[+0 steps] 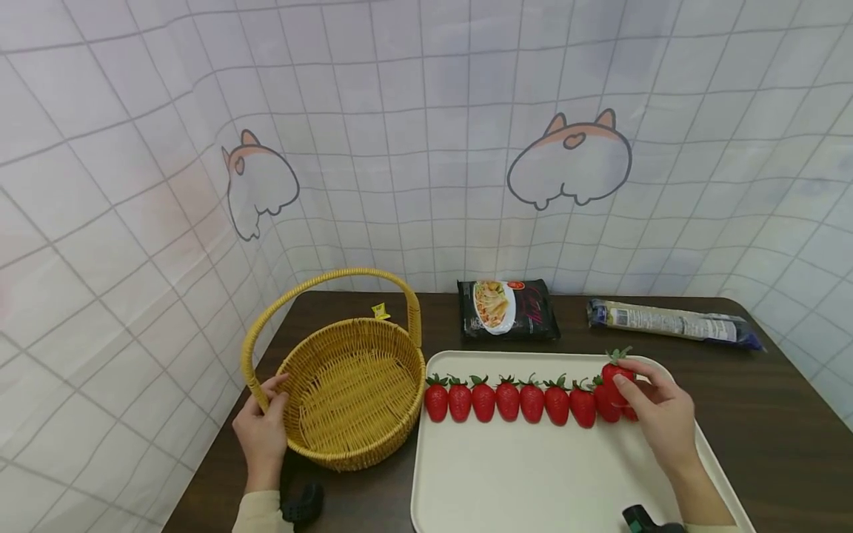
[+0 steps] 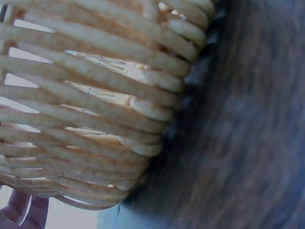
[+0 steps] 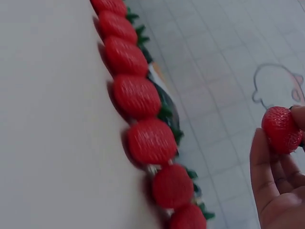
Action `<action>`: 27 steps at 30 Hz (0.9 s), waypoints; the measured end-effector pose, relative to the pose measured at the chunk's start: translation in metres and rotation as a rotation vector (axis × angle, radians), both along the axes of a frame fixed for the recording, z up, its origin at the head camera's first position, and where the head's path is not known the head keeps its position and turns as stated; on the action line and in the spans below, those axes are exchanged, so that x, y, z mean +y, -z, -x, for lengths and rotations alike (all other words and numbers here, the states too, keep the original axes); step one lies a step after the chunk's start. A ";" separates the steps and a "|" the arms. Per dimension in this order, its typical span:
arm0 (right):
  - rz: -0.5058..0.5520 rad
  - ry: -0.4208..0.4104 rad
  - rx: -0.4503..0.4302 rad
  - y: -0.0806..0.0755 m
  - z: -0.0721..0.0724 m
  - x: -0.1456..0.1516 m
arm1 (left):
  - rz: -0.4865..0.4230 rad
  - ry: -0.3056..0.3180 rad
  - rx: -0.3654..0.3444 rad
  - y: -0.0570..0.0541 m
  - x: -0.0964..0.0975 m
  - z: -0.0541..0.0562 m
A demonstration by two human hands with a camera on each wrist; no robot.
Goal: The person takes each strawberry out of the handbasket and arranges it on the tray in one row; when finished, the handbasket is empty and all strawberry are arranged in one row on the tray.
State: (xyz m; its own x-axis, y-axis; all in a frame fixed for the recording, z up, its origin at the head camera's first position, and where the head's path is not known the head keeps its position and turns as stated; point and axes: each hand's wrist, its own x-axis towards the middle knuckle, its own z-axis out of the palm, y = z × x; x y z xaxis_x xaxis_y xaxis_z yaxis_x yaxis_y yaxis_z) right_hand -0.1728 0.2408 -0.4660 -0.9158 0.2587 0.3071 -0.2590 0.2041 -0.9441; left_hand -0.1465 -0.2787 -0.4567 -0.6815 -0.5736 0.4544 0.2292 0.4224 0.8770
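A yellow wicker basket (image 1: 360,451) with a tall arched handle stands at the left, and nothing lies inside it. At its left side, by the foot of the handle, my left hand (image 1: 262,429) grips the rim; in the left wrist view the woven wall (image 2: 95,114) hides most of that hand. Between thumb and fingers my right hand (image 1: 663,414) pinches a strawberry (image 3: 281,129) with green leaves, held above the right end of a row. That row of several strawberries (image 1: 508,400) lies along the far edge of a white tray (image 1: 520,474), leaves pointing away.
Behind the tray lies a black food packet (image 1: 509,311) with a noodle picture. A long, narrow plastic-wrapped package (image 1: 673,324) rests at the back right of the dark table (image 1: 746,385). A white gridded curtain (image 1: 426,148) hangs behind the table.
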 end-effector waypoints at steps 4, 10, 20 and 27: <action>0.104 0.076 -0.026 -0.001 0.000 0.019 | 0.003 0.001 0.004 0.000 0.000 0.000; 0.196 0.170 -0.131 -0.001 0.003 0.046 | 0.002 0.001 0.005 -0.002 0.000 -0.001; 0.000 0.250 -0.360 0.011 0.006 0.071 | 0.006 -0.017 -0.005 -0.002 0.000 -0.001; -0.162 0.215 -0.468 0.019 0.006 0.076 | 0.009 -0.014 -0.012 -0.002 0.001 0.000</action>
